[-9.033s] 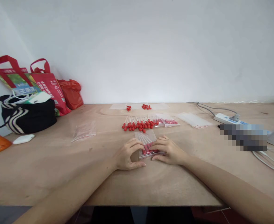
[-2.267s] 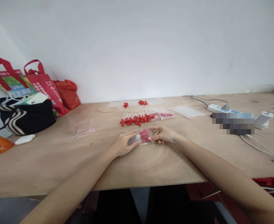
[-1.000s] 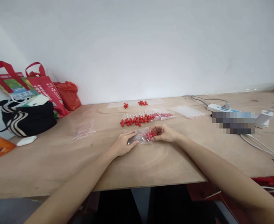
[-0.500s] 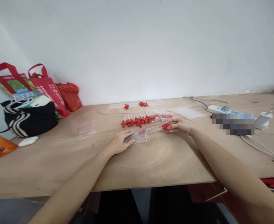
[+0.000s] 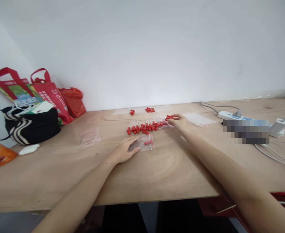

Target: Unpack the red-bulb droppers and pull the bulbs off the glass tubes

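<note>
My left hand (image 5: 125, 150) holds a clear zip bag (image 5: 146, 145) down against the table, its thumb apart from the fingers on the plastic. Something red lies in or under the bag near its open-looking, red-lined end. Between the fingertips of my right hand (image 5: 178, 121) are a few droppers (image 5: 169, 117) with red bulbs, their thin clear stems pointing left. They are above the right end of a row of similar red-bulbed droppers (image 5: 142, 128), which lie with stems away from me. Another clear bag (image 5: 166, 125) with red in it lies beside that row, partly behind my right hand.
Farther back are two small groups of red bulbs (image 5: 150, 110) on clear bags. Flat bags lie at right (image 5: 199, 119) and left (image 5: 90, 137). A black bag (image 5: 33, 124) and shopping bags (image 5: 51, 97) stand left; a power strip (image 5: 230, 115) with cables lies right.
My right hand has moved away from the zip bag's mouth, back and slightly left, carrying the droppers over the row's right end. My left hand stays on the bag.
</note>
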A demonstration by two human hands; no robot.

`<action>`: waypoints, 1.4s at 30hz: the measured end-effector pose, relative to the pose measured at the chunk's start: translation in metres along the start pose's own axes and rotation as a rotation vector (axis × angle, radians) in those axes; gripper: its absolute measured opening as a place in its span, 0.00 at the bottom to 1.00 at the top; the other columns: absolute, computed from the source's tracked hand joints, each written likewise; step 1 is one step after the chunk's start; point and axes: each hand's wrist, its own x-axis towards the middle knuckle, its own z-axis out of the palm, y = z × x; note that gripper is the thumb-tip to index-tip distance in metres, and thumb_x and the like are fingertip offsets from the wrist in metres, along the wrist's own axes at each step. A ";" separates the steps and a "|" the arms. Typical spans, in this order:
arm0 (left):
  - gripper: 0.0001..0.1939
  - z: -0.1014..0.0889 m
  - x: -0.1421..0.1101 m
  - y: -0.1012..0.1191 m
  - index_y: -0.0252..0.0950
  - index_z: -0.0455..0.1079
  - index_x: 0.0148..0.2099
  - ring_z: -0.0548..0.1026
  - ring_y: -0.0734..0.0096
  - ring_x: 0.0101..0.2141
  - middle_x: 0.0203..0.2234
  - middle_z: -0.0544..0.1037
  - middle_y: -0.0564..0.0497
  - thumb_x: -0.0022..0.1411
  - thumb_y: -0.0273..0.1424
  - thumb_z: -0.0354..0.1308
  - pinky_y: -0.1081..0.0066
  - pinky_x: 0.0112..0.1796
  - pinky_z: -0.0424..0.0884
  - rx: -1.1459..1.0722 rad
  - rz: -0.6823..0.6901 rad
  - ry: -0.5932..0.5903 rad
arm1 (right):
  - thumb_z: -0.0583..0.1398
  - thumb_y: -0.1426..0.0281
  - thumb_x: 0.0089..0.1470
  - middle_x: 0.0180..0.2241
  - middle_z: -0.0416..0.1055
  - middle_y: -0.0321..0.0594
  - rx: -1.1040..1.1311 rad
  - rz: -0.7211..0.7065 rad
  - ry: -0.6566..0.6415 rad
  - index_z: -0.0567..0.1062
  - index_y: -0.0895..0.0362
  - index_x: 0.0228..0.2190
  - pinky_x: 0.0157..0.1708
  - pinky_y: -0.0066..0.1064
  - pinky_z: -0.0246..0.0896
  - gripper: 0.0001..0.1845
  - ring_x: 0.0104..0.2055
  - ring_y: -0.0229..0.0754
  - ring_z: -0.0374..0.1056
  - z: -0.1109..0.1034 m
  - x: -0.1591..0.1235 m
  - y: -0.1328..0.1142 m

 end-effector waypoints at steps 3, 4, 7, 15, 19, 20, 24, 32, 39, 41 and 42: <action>0.24 0.001 0.000 -0.002 0.38 0.61 0.54 0.62 0.62 0.52 0.52 0.64 0.47 0.58 0.43 0.47 0.61 0.51 0.59 -0.022 0.001 -0.027 | 0.59 0.70 0.39 0.31 0.70 0.40 -0.137 -0.117 0.030 0.69 0.57 0.35 0.37 0.37 0.62 0.16 0.33 0.41 0.66 0.026 -0.004 0.000; 0.24 0.001 0.000 -0.003 0.38 0.61 0.53 0.62 0.62 0.52 0.53 0.64 0.47 0.58 0.44 0.46 0.61 0.51 0.59 -0.027 -0.002 -0.038 | 0.59 0.70 0.39 0.32 0.69 0.40 -0.178 -0.158 0.025 0.70 0.57 0.34 0.40 0.38 0.60 0.15 0.35 0.42 0.65 0.032 -0.006 -0.001; 0.25 0.001 0.000 -0.004 0.37 0.62 0.53 0.61 0.61 0.53 0.53 0.63 0.45 0.58 0.44 0.47 0.61 0.52 0.58 -0.028 -0.030 -0.057 | 0.60 0.71 0.39 0.34 0.68 0.43 -0.270 -0.250 -0.017 0.72 0.57 0.34 0.44 0.38 0.56 0.15 0.38 0.44 0.63 0.041 -0.011 -0.002; 0.25 0.001 0.000 -0.002 0.38 0.60 0.54 0.59 0.62 0.54 0.55 0.60 0.46 0.58 0.44 0.46 0.61 0.53 0.56 -0.046 -0.027 -0.089 | 0.57 0.66 0.47 0.33 0.68 0.45 -0.558 -0.579 -0.118 0.74 0.57 0.34 0.41 0.36 0.55 0.12 0.39 0.45 0.62 0.022 -0.042 -0.012; 0.25 0.002 0.001 0.000 0.39 0.59 0.56 0.56 0.63 0.55 0.56 0.58 0.47 0.59 0.44 0.45 0.60 0.54 0.54 -0.034 0.002 -0.123 | 0.58 0.66 0.46 0.26 0.67 0.39 -0.480 -0.586 -0.356 0.74 0.55 0.27 0.34 0.31 0.56 0.07 0.32 0.39 0.61 0.010 -0.073 -0.015; 0.25 0.003 0.001 0.001 0.39 0.58 0.56 0.56 0.63 0.56 0.56 0.57 0.48 0.59 0.44 0.45 0.60 0.54 0.53 -0.030 0.010 -0.129 | 0.59 0.66 0.45 0.26 0.67 0.39 -0.483 -0.568 -0.395 0.74 0.55 0.27 0.32 0.31 0.56 0.07 0.31 0.39 0.61 0.009 -0.079 -0.016; 0.25 0.004 0.001 0.006 0.39 0.56 0.57 0.53 0.64 0.57 0.57 0.55 0.48 0.60 0.44 0.43 0.61 0.55 0.51 -0.007 0.031 -0.158 | 0.59 0.64 0.44 0.24 0.65 0.38 -0.525 -0.530 -0.492 0.75 0.55 0.31 0.31 0.31 0.54 0.10 0.30 0.39 0.60 0.013 -0.085 -0.018; 0.25 0.002 0.001 0.012 0.41 0.50 0.60 0.47 0.66 0.59 0.59 0.49 0.48 0.62 0.43 0.39 0.58 0.56 0.43 0.048 0.025 -0.253 | 0.60 0.69 0.44 0.21 0.63 0.36 -0.414 -0.503 -0.566 0.71 0.56 0.19 0.30 0.31 0.53 0.06 0.27 0.37 0.58 0.025 -0.080 -0.018; 0.27 0.001 0.000 0.010 0.41 0.47 0.60 0.45 0.64 0.59 0.60 0.48 0.47 0.62 0.45 0.39 0.55 0.56 0.41 0.064 0.044 -0.265 | 0.60 0.60 0.42 0.24 0.69 0.34 -0.049 -0.233 -0.451 0.68 0.55 0.26 0.26 0.27 0.58 0.12 0.25 0.34 0.63 -0.023 -0.043 -0.002; 0.26 0.000 0.000 0.010 0.41 0.49 0.60 0.47 0.64 0.59 0.59 0.51 0.47 0.62 0.44 0.40 0.55 0.56 0.41 0.073 0.064 -0.217 | 0.61 0.59 0.40 0.24 0.69 0.34 0.091 -0.165 -0.331 0.68 0.56 0.27 0.29 0.28 0.59 0.15 0.26 0.34 0.65 -0.034 -0.031 0.000; 0.26 0.000 0.000 0.011 0.40 0.51 0.59 0.47 0.63 0.59 0.58 0.53 0.47 0.62 0.44 0.40 0.55 0.56 0.40 0.082 0.079 -0.180 | 0.62 0.59 0.39 0.24 0.69 0.34 0.148 -0.152 -0.264 0.68 0.56 0.27 0.30 0.28 0.59 0.16 0.26 0.34 0.65 -0.036 -0.026 0.001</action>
